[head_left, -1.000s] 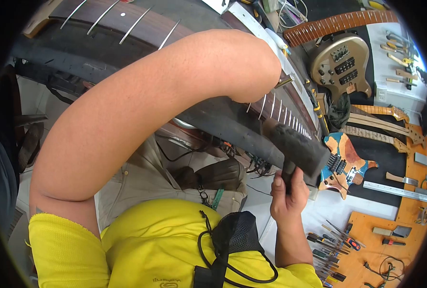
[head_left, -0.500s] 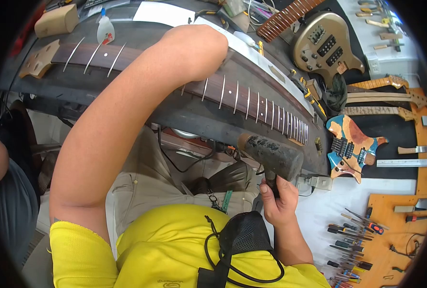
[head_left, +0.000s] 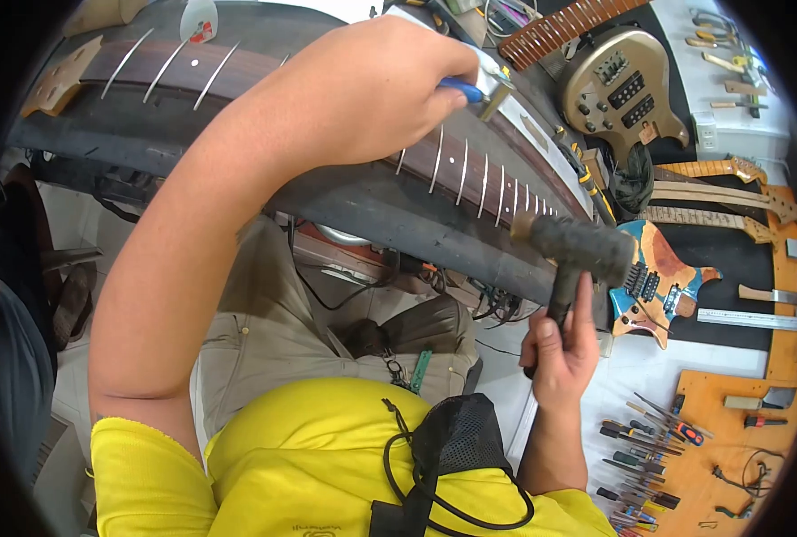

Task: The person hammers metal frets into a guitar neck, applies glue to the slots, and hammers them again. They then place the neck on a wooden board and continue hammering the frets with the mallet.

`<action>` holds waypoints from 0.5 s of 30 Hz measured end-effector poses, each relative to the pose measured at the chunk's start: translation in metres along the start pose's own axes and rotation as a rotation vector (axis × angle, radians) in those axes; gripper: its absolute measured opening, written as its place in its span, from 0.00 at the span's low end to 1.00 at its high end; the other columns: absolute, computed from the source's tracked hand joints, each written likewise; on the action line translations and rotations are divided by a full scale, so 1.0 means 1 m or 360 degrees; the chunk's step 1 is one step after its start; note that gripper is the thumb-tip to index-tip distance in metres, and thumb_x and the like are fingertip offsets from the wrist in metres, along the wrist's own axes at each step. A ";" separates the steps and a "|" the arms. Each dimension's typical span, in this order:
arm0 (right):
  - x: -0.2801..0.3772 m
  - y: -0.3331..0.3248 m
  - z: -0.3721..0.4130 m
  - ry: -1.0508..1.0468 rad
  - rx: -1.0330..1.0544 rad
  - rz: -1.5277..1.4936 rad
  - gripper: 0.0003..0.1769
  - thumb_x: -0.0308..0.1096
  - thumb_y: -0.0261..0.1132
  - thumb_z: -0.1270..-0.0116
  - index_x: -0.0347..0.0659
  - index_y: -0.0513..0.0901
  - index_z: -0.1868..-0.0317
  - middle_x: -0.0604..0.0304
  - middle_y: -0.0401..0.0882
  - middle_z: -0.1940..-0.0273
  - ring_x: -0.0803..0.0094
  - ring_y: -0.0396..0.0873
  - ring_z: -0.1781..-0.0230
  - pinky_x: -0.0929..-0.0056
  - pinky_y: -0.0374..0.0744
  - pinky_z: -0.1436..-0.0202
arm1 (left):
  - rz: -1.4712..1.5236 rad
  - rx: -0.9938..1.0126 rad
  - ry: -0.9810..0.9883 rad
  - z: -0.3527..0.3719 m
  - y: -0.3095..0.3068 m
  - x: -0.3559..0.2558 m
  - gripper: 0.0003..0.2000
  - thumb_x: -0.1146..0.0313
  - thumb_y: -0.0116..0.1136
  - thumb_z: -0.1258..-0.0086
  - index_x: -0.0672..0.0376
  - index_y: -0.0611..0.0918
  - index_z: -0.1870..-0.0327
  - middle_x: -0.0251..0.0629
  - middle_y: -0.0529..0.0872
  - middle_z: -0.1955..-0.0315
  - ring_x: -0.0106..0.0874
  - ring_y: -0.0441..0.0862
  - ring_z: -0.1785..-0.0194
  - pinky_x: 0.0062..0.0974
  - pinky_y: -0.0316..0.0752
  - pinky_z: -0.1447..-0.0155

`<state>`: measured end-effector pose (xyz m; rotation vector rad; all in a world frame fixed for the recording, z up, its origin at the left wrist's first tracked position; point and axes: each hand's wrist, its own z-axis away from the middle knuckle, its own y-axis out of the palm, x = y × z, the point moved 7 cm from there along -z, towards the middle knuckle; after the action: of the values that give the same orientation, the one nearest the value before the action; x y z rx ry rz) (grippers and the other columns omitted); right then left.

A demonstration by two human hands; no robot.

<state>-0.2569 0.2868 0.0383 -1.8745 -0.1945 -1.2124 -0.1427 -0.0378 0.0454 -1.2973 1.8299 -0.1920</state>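
Note:
My left hand (head_left: 389,89) is closed around a small blue-handled tool (head_left: 463,87) with a squarish metal end, held above the guitar neck (head_left: 170,82). What kind of tool it is, I cannot make out. The neck lies along the bench, its dark fretboard carrying several bright frets and white dots; my forearm hides its middle. In my right hand (head_left: 561,353) a black mallet (head_left: 578,243) is gripped by its handle. Its blurred head is raised in front of the neck's narrow-fret end, apart from the frets.
A white squeeze bottle (head_left: 199,20) stands behind the neck. To the right are a gold bass body (head_left: 627,89), several other necks and a blue-and-wood guitar body (head_left: 658,282). Files and hand tools hang on an orange board (head_left: 703,403). Another person's leg (head_left: 18,376) is at the left.
My left hand has lifted away from behind the neck, bringing the blue-handled tool into view. My right hand has moved the mallet to the right and slightly up.

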 end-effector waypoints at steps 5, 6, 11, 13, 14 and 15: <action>0.035 -0.008 -0.033 -0.0116 -0.0089 -0.0105 0.43 0.29 0.62 0.17 0.38 0.50 0.10 0.62 0.77 0.67 0.83 0.69 0.80 0.81 0.69 0.78 | 0.0196 0.0057 0.0352 0.007 0.003 -0.014 0.09 0.73 0.68 0.29 0.64 0.88 0.52 0.48 0.86 0.57 0.50 0.84 0.51 0.42 0.79 0.46; 0.042 -0.008 -0.036 -0.0152 -0.0129 -0.0179 0.43 0.29 0.62 0.17 0.38 0.49 0.10 0.62 0.76 0.67 0.83 0.68 0.80 0.81 0.69 0.79 | 0.0185 0.0138 0.0390 0.009 0.006 -0.017 0.08 0.74 0.69 0.30 0.63 0.88 0.52 0.46 0.86 0.57 0.49 0.84 0.50 0.43 0.78 0.46; 0.060 0.000 -0.038 -0.0151 -0.0074 -0.0047 0.44 0.32 0.64 0.17 0.44 0.49 0.10 0.61 0.74 0.69 0.82 0.66 0.82 0.82 0.66 0.80 | 0.0152 0.0366 0.0392 0.011 0.011 -0.025 0.09 0.74 0.71 0.32 0.61 0.89 0.53 0.43 0.86 0.58 0.48 0.85 0.50 0.44 0.78 0.44; 0.062 0.000 -0.038 -0.0164 -0.0019 0.0102 0.44 0.31 0.64 0.17 0.43 0.49 0.10 0.61 0.76 0.67 0.83 0.66 0.81 0.82 0.66 0.79 | 0.0087 0.0484 0.0267 0.011 0.017 -0.021 0.09 0.73 0.71 0.32 0.61 0.89 0.53 0.42 0.87 0.57 0.48 0.85 0.48 0.44 0.79 0.42; 0.062 0.003 -0.038 -0.0174 0.0040 0.0245 0.44 0.30 0.63 0.17 0.41 0.50 0.10 0.60 0.77 0.66 0.83 0.66 0.81 0.83 0.67 0.78 | 0.0090 0.0486 0.0269 0.010 0.017 -0.022 0.09 0.73 0.71 0.32 0.61 0.89 0.53 0.42 0.87 0.57 0.48 0.85 0.48 0.44 0.79 0.42; 0.064 0.007 -0.036 -0.0237 -0.0044 0.0218 0.41 0.29 0.63 0.17 0.39 0.53 0.11 0.60 0.80 0.64 0.83 0.67 0.80 0.82 0.67 0.77 | 0.0106 0.0523 0.0240 0.009 0.018 -0.021 0.09 0.73 0.71 0.32 0.61 0.89 0.52 0.42 0.87 0.57 0.48 0.85 0.47 0.44 0.79 0.42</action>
<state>-0.2442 0.2364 0.0913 -1.9698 -0.1280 -0.9885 -0.1469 -0.0087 0.0409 -1.0131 1.8700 -0.5431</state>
